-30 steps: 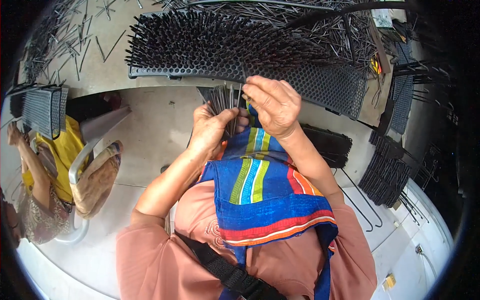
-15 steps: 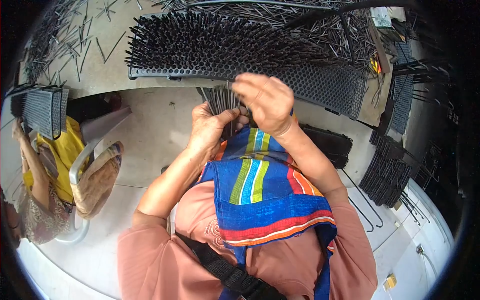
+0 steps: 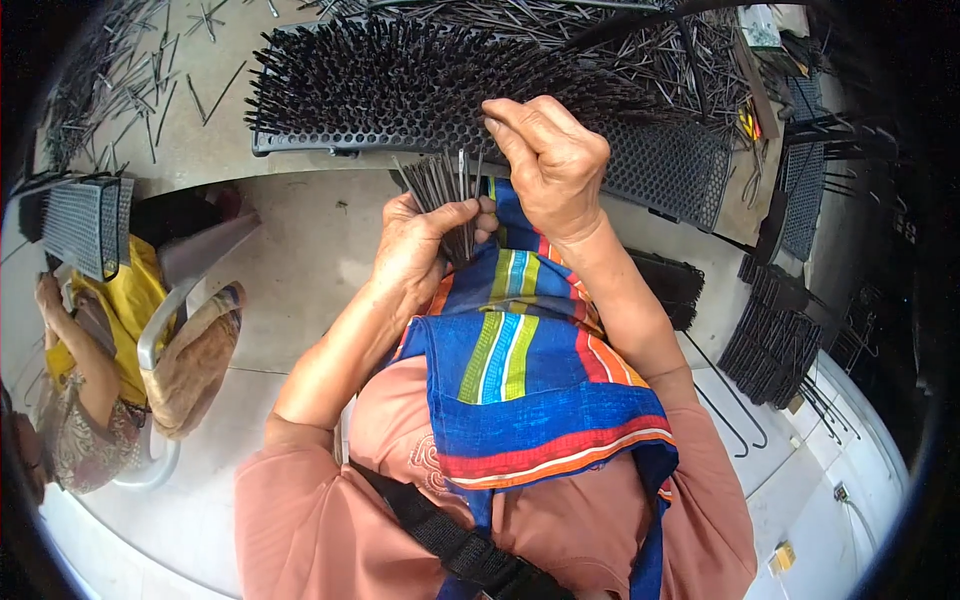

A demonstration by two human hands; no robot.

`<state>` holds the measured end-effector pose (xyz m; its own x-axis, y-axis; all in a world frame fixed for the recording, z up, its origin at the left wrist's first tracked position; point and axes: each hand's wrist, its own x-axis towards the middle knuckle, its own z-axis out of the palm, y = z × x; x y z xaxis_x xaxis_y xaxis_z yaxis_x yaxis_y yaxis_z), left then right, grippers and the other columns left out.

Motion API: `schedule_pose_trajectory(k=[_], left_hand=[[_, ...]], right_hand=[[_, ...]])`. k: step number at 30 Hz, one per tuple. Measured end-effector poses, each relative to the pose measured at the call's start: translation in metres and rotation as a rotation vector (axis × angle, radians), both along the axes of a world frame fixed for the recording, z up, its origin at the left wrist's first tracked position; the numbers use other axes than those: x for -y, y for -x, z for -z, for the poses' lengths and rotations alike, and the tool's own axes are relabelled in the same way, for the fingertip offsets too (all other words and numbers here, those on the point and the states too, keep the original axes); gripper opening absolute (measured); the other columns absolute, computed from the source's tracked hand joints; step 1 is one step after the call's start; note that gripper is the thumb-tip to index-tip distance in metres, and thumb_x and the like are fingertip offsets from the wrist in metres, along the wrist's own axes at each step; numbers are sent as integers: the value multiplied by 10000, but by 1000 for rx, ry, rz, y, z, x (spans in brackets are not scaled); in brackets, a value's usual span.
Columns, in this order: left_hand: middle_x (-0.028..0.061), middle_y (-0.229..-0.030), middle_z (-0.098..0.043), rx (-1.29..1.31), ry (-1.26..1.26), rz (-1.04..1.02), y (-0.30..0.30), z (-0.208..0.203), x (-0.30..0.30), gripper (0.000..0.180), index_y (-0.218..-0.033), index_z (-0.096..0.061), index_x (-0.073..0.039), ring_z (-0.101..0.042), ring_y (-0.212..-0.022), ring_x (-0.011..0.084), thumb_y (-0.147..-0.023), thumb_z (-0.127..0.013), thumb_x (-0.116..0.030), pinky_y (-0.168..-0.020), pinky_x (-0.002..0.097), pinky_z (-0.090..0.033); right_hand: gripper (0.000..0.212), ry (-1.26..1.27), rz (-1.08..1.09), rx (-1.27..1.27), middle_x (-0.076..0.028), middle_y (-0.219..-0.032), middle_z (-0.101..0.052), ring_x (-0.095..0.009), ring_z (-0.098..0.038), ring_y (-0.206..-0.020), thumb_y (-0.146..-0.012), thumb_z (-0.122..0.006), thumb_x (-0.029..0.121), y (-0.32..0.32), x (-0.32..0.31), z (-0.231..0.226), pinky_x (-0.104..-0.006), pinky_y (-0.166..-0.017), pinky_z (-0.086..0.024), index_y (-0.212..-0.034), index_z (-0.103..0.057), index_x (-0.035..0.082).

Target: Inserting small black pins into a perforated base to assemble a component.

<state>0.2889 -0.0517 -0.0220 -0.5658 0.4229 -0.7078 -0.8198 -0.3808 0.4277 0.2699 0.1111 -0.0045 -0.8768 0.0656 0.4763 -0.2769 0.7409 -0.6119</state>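
My left hand (image 3: pixel 408 245) is closed around a bundle of thin dark rods (image 3: pixel 438 188), their tips fanned out toward the table edge. Up and to the right of it, my right hand (image 3: pixel 560 175) is raised at the front of a black perforated rack (image 3: pixel 665 172). Its thumb and fingers are pinched together, and whatever is between them is too small or hidden to make out. Many short dark rods (image 3: pixel 370 85) stand upright in the rack's holes, packed densely across its left and middle. Several holes along the front and right show bare.
Loose rods (image 3: pixel 640 45) lie heaped behind the rack, with others scattered on the table (image 3: pixel 210 140) at left. Pliers (image 3: pixel 752 185) rest at the right edge. Hooked black racks (image 3: pixel 770 350) are at lower right. A co-worker in yellow (image 3: pixel 135 300) sits at left, near a chair.
My right hand has moved up from beside the bundle to the rack's front, fingers now pinched. The left hand still grips the rods in nearly the same place.
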Motion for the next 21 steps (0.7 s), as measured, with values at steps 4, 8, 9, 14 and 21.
schedule_pose_trajectory(k=[4, 8, 9, 14, 21], left_hand=[[163, -853, -696, -9, -4, -32, 0, 2, -1, 154, -973, -632, 58, -680, -685, 208, -822, -610, 78, -625, 301, -577], [170, -860, -697, -4, -7, -22, 1, -1, 1, 175, -983, -638, 60, -684, -693, 216, -812, -615, 93, -629, 306, -580], [172, -863, -698, 1, -3, -14, 1, -1, 0, 180, -984, -641, 60, -687, -700, 220, -810, -618, 97, -633, 309, -583], [169, -873, -699, -31, -34, 31, 1, -1, 0, 173, -984, -646, 56, -696, -718, 231, -814, -631, 86, -645, 313, -594], [162, -907, -693, 5, 8, 46, -4, 1, -5, 172, -1019, -636, 40, -703, -742, 227, -847, -632, 38, -647, 304, -612]], right_hand=[[132, 96, 83, 66, -102, -711, -632, -168, -598, -565, -767, -712, -17, 3, -1, -2, -288, -515, -468, -898, -720, 1], [99, -214, -53, 27, -100, -729, -631, -177, -601, -560, -764, -713, -17, -1, 0, -4, -285, -500, -464, -860, -711, 3], [102, -133, -14, -13, -102, -722, -628, -176, -604, -560, -762, -718, -14, -5, -1, 0, -281, -493, -462, -862, -710, 3], [77, 662, 34, 762, -78, -668, -659, -134, -628, -528, -775, -722, 31, -27, 3, -5, -256, -469, -477, -774, -677, -31], [74, 1021, 64, 654, 8, -702, -625, -10, -461, -523, -805, -709, -9, -32, -11, 11, -167, -444, -306, -875, -684, -5]])
